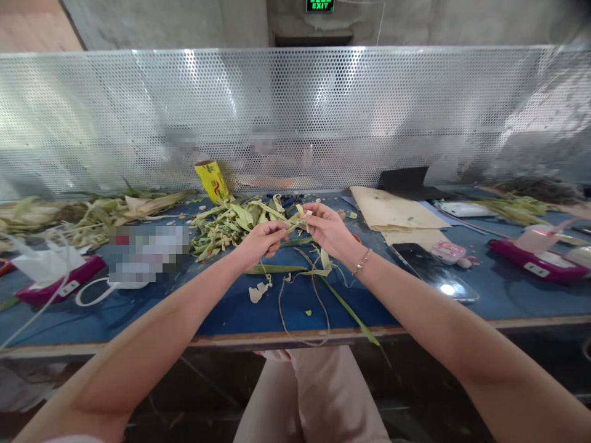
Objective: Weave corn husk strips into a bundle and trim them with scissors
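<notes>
My left hand (264,241) and my right hand (329,229) come together above the middle of the blue table. A pale green leafy stem (295,223) runs between them, with the fingers of both hands closed on it. Its lower end is hidden in my left fingers. Just behind my left hand lies a heap of green stems and leaves (226,227). Below the hands are a long green blade-like leaf (348,304), a loop of thin string (282,314) and a small white scrap (258,291).
A yellow tube (212,181) leans by the perforated metal screen (318,111) at the back. Dry leaves (115,215) spread at left. Brown paper sheets (397,209), a phone (429,271), a pink case (447,251) and a purple power strip (538,261) lie at right.
</notes>
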